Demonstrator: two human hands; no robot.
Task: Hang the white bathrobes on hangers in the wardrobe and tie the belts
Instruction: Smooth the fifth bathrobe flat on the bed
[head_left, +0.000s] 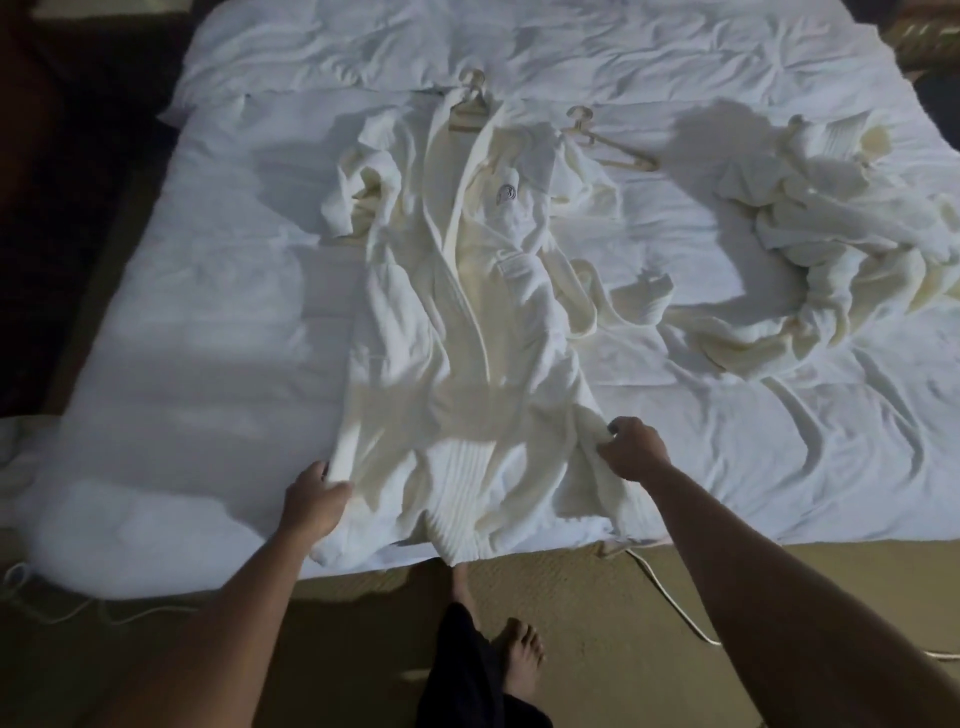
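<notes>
One bathrobe (467, 322) lies flat on the bed (208, 312), thick white terry, collar seemingly already on a pale hanger (470, 98). The left hand (314, 501) and right hand (631, 449) each pinch a side of its hem. Its belt (597, 296) trails loose and untied. A second robe (841, 249) sits crumpled well to the right, a spare hanger (608, 140) between them. Nothing hangs in a wardrobe yet.
</notes>
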